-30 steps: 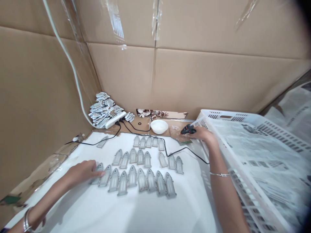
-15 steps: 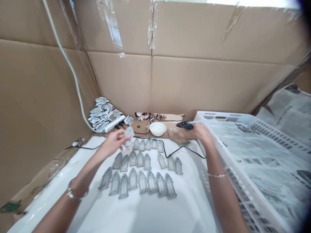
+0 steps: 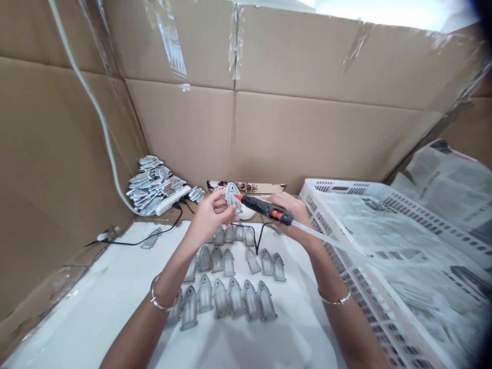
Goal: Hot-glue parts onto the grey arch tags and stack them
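Note:
Between the fingers of my left hand is a small grey, arch-shaped plastic piece with a pointed top, held upright. My right hand grips a black glue gun with an orange nozzle. Its tip points left, at or very close to the face of the piece; I cannot tell if they touch. A long translucent glue stick trails out of the gun's back end. Below both hands, several similar grey pieces lie in rows on the white table surface.
A heap of flat white-and-brown pieces lies at the back left by a white power strip. Behind my hands a white bowl is partly hidden. A white plastic crate lined with newspaper stands right. Cardboard walls enclose the back and left.
My right hand has brought the glue gun left and turned its nozzle toward the piece. My left hand has moved right with the piece. The camera view has shifted slightly.

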Demonstrator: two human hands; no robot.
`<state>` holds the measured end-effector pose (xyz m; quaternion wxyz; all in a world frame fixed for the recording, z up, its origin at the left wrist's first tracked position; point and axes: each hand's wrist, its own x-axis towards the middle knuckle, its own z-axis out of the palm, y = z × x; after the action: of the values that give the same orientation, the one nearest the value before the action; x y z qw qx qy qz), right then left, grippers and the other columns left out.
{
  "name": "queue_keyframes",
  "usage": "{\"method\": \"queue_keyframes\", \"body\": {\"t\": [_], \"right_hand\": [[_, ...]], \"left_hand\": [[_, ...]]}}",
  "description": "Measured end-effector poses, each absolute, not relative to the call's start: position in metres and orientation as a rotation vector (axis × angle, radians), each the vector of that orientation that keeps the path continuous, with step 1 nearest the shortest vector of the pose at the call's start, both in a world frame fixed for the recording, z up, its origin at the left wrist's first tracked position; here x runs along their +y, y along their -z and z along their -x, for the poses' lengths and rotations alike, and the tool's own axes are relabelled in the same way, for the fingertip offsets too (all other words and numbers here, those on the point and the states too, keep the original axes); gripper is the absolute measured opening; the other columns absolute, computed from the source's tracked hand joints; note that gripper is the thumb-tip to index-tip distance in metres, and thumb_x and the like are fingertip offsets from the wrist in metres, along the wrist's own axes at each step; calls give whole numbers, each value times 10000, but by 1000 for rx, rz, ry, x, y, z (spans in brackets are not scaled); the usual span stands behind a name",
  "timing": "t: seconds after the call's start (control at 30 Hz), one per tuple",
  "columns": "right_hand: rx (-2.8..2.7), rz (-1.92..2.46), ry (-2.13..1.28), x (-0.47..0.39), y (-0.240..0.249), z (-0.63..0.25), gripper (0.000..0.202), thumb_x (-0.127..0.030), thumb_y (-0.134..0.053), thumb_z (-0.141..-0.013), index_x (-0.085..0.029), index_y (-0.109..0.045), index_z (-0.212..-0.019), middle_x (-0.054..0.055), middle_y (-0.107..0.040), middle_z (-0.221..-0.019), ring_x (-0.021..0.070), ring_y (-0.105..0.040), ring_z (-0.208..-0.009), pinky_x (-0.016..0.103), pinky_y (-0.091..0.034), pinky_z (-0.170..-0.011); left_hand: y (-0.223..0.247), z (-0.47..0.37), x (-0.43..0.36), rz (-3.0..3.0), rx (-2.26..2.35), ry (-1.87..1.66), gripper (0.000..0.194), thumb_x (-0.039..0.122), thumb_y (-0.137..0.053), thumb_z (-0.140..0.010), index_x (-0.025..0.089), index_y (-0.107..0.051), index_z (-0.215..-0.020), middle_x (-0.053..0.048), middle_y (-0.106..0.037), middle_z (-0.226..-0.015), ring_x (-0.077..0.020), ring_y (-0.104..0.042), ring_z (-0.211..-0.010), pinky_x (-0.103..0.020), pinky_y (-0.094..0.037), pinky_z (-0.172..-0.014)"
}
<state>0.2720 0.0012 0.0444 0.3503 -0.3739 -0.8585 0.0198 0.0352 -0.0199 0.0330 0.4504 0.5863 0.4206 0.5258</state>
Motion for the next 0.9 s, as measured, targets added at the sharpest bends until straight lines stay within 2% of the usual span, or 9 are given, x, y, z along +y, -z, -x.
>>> {"method": "queue_keyframes", "body": {"t": [0.27,0.43,0.7,0.9], "right_hand": [[-2210,987,90,2,-41,-271,161,-254,-527,-908,-213,-630,-791,44,-667,-818,190,-573,-811,282,-399,-703],[-2212,1035,107,-1,-43,-269,182,-281,-538,-903,-220,-611,-749,46,-697,-866,195,-566,-831,287,-396,-681],[-2210,1051,212,-5,-45,-264,243,-232,-500,-940,-214,-598,-718,49,-714,-876,185,-532,-797,283,-361,-616],[-2161,1190,304,2,-45,-275,261,-281,-476,-954,-211,-636,-760,65,-708,-881,193,-574,-835,278,-382,-664]], "left_hand": [[-34,-42,-23,-1437,1011,-1322,362,338,-730,-772,168,-595,-1062,-60,-736,-874,-203,-749,-655,-197,-525,-434],[-33,-42,-22,-1453,1025,-1326,385,352,-727,-777,172,-597,-1092,-65,-732,-890,-206,-746,-656,-205,-527,-429],[-30,-43,-21,-1445,1045,-1336,396,357,-726,-769,172,-597,-1094,-65,-726,-880,-207,-740,-652,-217,-529,-421],[-29,-40,-19,-1438,1089,-1322,386,347,-722,-752,168,-584,-1064,-68,-738,-864,-205,-732,-643,-222,-513,-424]]}}
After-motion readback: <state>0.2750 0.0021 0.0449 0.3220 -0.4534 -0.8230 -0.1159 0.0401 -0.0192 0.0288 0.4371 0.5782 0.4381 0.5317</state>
